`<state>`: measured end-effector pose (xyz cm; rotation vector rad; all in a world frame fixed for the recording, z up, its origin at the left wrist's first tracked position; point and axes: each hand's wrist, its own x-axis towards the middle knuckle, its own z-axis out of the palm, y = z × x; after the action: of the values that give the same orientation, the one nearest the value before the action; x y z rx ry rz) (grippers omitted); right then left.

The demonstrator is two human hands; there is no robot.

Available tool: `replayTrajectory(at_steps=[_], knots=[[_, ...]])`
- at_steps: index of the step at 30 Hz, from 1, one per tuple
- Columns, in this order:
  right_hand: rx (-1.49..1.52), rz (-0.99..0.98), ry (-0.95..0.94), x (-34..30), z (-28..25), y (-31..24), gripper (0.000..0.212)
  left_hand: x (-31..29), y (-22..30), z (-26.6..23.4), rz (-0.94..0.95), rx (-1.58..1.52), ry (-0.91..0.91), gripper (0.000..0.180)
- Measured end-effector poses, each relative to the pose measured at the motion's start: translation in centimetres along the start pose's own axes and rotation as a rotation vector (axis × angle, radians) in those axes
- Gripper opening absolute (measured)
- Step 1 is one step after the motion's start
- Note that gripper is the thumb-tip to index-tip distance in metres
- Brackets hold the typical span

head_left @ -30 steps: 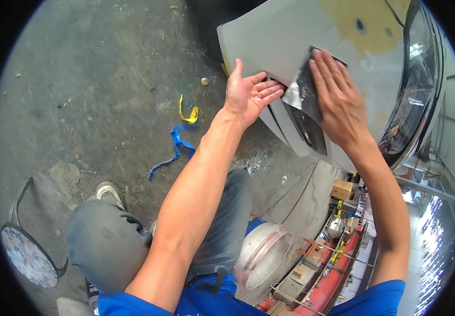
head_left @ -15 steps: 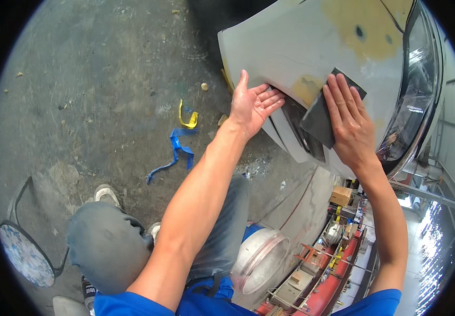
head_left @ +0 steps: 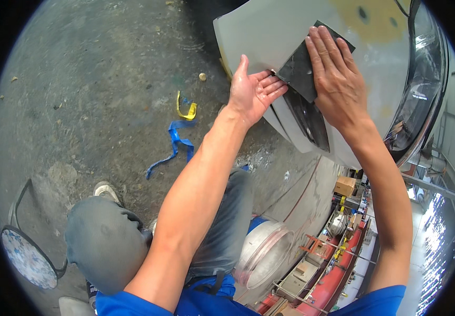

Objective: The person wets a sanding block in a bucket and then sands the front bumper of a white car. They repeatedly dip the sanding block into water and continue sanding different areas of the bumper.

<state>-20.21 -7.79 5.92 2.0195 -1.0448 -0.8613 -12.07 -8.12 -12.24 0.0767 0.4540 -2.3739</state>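
Note:
My right hand (head_left: 341, 87) lies over a dark grey sheet of sandpaper (head_left: 297, 71), its fingers stretched and close together, pressing the sheet on a light grey car body panel (head_left: 261, 34). The thumb is out of sight. My left hand (head_left: 249, 96) is open with the palm up, wet-looking and with nothing in it. Its fingertips are at the panel's edge, close to the sheet's lower left corner; I cannot tell if they touch it. Below the sheet, a dark glossy recess (head_left: 311, 118) runs along the panel. A yellowish patch (head_left: 382, 29) with two dark spots shows higher up.
On the concrete floor lie a crumpled blue strip (head_left: 173, 139) and a yellow strip (head_left: 188, 111). A round-seated stool (head_left: 27, 258) stands at the left. By my leg is a pale bucket (head_left: 264, 250). Cluttered red shelving (head_left: 338, 271) and a cardboard box (head_left: 345, 185) are lower right.
My right hand has slid the sandpaper up and left across the panel, uncovering more of the dark recess. My left hand has kept its pose near the edge.

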Motion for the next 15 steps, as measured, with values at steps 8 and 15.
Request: replayTrajectory(at_steps=[8, 15], knots=[[0.049, 0.013, 0.001, 0.1, -0.7, 0.4, 0.059, 0.5, -0.2, -0.5, -0.017, 0.007, -0.101, 0.097], [0.155, -0.053, -0.087, -3.6, -2.2, 1.1, 0.060, 0.5, 0.7, -1.2, -0.010, 0.010, -0.043, 0.095]])
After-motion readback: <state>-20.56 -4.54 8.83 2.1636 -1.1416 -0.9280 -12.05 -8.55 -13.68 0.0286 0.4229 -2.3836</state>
